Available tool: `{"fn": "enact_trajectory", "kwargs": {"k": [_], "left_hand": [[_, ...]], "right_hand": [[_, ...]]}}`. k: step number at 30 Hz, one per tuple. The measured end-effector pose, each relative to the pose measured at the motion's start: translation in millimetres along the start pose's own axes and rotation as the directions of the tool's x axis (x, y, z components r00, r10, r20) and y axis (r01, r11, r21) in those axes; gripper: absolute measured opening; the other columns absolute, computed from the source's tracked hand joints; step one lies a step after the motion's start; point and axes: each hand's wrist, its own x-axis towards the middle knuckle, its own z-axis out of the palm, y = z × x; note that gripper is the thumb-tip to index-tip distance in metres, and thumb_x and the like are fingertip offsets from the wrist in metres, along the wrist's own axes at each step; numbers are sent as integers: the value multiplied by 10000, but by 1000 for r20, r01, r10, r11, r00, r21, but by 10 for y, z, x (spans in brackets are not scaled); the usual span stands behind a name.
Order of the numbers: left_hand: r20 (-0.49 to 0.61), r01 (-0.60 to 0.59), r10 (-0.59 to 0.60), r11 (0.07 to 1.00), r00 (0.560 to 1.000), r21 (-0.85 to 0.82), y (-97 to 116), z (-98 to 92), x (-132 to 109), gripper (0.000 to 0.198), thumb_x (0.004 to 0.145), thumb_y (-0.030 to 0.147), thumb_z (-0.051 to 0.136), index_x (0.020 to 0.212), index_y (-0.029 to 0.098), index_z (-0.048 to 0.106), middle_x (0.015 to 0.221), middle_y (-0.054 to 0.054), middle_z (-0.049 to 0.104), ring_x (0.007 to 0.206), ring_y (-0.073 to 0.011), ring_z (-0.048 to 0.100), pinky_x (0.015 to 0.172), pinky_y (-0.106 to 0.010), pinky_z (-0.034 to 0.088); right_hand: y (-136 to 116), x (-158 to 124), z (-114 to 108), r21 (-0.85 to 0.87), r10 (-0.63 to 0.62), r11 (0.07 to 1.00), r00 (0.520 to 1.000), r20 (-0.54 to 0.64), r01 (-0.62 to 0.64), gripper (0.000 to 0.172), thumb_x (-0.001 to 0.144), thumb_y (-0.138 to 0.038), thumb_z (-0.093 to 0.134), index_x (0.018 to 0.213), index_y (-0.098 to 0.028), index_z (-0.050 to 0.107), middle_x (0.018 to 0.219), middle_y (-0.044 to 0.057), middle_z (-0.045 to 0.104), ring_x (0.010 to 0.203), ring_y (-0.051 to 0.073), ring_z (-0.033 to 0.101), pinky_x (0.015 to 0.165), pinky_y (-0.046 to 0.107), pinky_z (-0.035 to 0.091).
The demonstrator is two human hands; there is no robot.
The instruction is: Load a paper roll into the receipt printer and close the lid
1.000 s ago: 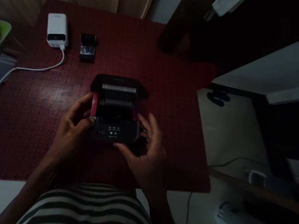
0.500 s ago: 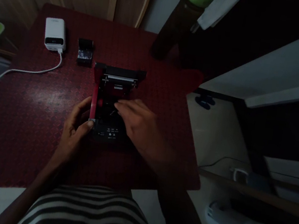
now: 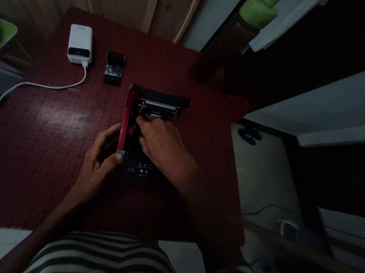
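Having shifted leftward and nearer the lid over the last half second, a person's bare right hand [image 3: 163,145] is reaching into the open compartment of a boxy red-and-black device [image 3: 133,161] with white markings on its front panel. Its fingers are curling close together inside; from where I am standing, I am unable to make out whether they are holding anything. The bare left hand [image 3: 97,167] is steadying the device, thumb resting on the near left corner, fingers bending round the red side wall. Behind the right hand, the black lid [image 3: 164,98] is standing raised. The device is sitting on a dark red patterned tabletop [image 3: 54,158], just ahead of the person's black-and-white striped shirt [image 3: 121,260]. Farther back, a small glossy black object [image 3: 114,70] is lying near a white rectangular block [image 3: 80,41] with a dark display, from which a white cable [image 3: 43,86] is trailing off to the left. A tall dark bottle with a green cap [image 3: 223,43] is standing at the far right.
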Motion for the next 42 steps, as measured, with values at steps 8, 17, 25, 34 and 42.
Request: {"fn": "enact_trajectory", "kwargs": {"k": [8, 17, 25, 34, 42], "left_hand": [[-16, 48, -48, 999, 999, -16, 35, 19, -17, 682, 1006, 538, 824, 1618, 279, 673, 1736, -119, 627, 1705, -427, 477, 1221, -536, 612], [-5, 102, -102, 995, 995, -16, 114, 24, -30, 640, 1016, 536, 805, 1615, 346, 679, 1660, -71, 701, 1591, -382, 621, 1191, -504, 623], [-48, 68, -66, 997, 997, 44, 60, -4, -2, 638, 1003, 518, 810, 1600, 320, 700, 1655, -66, 708, 1510, -346, 686, 1163, -442, 622], [-67, 38, -32, 995, 997, 96, 63, -26, 19, 609, 987, 505, 815, 1562, 319, 740, 1633, -57, 718, 1491, -354, 690, 1164, -424, 632], [-91, 85, -73, 987, 993, 134, 50, -42, 14, 613, 975, 491, 793, 1571, 366, 730, 1660, -19, 695, 1567, -366, 624, 1237, -474, 582]], "right_hand": [[-18, -116, 35, 116, 49, 993, 994, -98, -37, 471, 1084, -62, 646, 1540, -173, 690, 1314, 157, 832, 1185, 316, 806, 1046, 448, 629], [340, -975, 79, 510, 263, 852, 744, -614, 119, 359, 983, -185, 827, 1313, -321, 789, 1209, 22, 841, 1088, 255, 794, 1010, 439, 634], [1246, -460, 876, 845, 633, 513, 599, -490, 149, 346, 806, -398, 883, 1086, -275, 722, 1087, 30, 812, 1056, 267, 779, 990, 469, 624], [1279, -213, 1244, 860, 540, 498, 734, -411, 115, 413, 786, -354, 862, 1170, -290, 724, 1193, 42, 830, 1131, 290, 782, 1070, 500, 616], [1109, -1097, 1251, 900, 653, 435, 703, -283, -42, 316, 898, -357, 797, 1202, -271, 796, 1160, 77, 852, 978, 249, 783, 902, 419, 631]]}}
